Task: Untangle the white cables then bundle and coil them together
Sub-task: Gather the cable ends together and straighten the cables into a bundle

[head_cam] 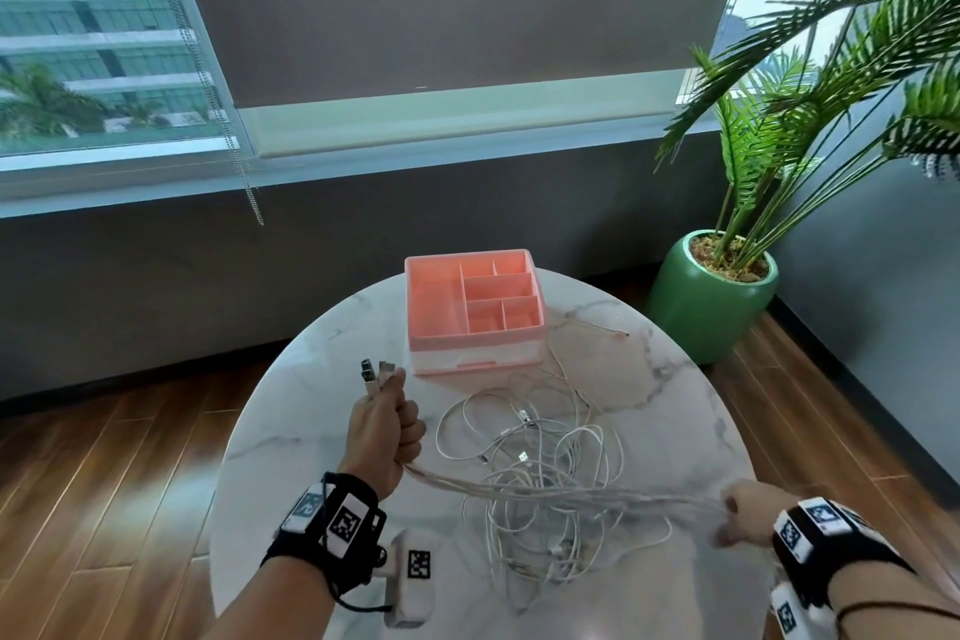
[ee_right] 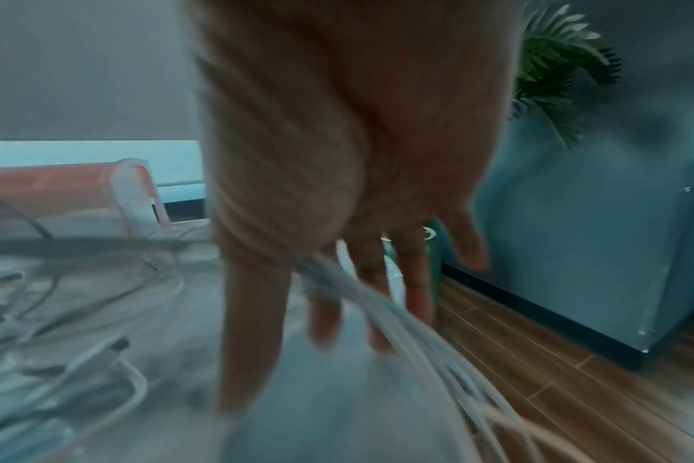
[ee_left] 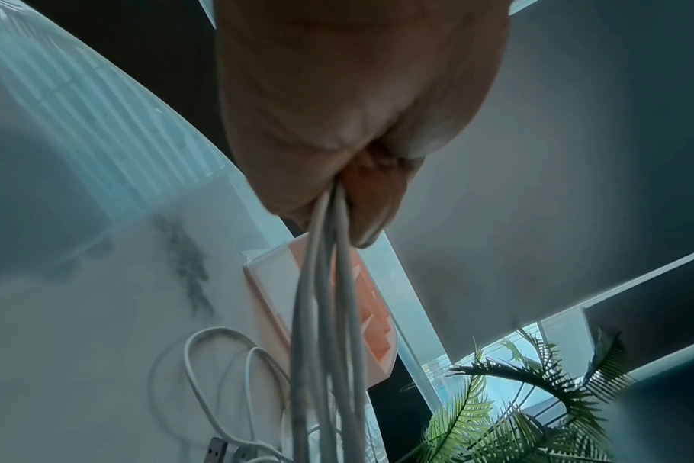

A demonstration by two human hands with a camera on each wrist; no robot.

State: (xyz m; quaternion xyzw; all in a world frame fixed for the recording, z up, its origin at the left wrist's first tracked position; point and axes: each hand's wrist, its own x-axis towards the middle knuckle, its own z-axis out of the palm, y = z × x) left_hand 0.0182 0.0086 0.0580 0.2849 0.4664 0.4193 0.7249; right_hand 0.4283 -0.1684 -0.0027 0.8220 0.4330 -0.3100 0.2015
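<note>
My left hand (head_cam: 387, 426) grips one end of several white cables (head_cam: 545, 496) in a fist above the marble table (head_cam: 311, 379). Their USB plugs (head_cam: 375, 372) stick up out of the fist. In the left wrist view the strands (ee_left: 325, 313) hang out below the curled fingers (ee_left: 361, 194). From there they stretch taut to my right hand (head_cam: 740, 517) near the table's right edge. The right wrist view is blurred: the fingers (ee_right: 412, 282) look straight, and the cables (ee_right: 397, 322) run between thumb and forefinger. The remaining length lies in a loose tangle (head_cam: 550, 437) between both hands.
A pink compartment organizer (head_cam: 475, 343) with a drawer stands at the table's far side. A thin cable (head_cam: 587, 327) lies to its right. A palm in a green pot (head_cam: 711, 307) stands on the wooden floor beyond the table's right edge.
</note>
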